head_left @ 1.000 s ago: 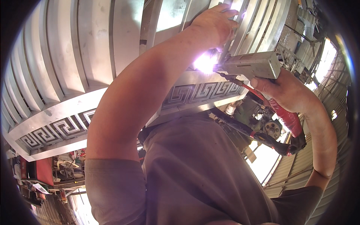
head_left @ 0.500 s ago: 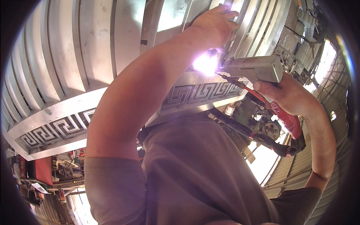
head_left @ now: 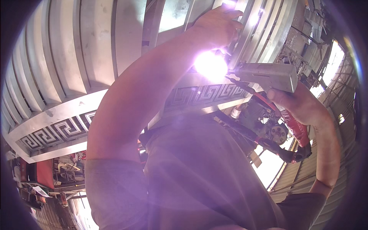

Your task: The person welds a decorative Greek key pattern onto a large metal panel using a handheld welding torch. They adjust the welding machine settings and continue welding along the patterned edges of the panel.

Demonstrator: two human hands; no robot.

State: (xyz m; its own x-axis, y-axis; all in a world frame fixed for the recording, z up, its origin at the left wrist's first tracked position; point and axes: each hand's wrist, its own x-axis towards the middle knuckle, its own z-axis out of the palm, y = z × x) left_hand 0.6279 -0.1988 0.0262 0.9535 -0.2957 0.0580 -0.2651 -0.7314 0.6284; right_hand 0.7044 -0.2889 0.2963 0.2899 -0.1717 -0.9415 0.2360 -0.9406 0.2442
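My right hand [head_left: 293, 101] is closed round a welding gun [head_left: 266, 74] with a boxy grey metal body. A red-wrapped cable [head_left: 295, 124] runs down from its grip. At the tip, a blinding white-violet glare [head_left: 211, 66] hides the spot being worked. The glare sits beside the inner rail of a metal panel [head_left: 65, 92] with slats and a square-spiral pattern strip [head_left: 212, 92]. Above the glare, my left hand [head_left: 218, 27] rests against the slats [head_left: 251, 30], its visible fingers apart; its underside is hidden. My left forearm crosses over the panel.
Dark cables [head_left: 245, 132] hang below the panel near my body. Behind them is machinery with a round wheel [head_left: 278, 134]. At the lower left stand a red panel [head_left: 45, 173] and cluttered shelving. Corrugated metal sheeting [head_left: 306, 168] lines the right side.
The welding gun and my right hand have shifted slightly right and down. The glare has grown larger and a violet haze spreads over the view. My left hand stays nearly in place.
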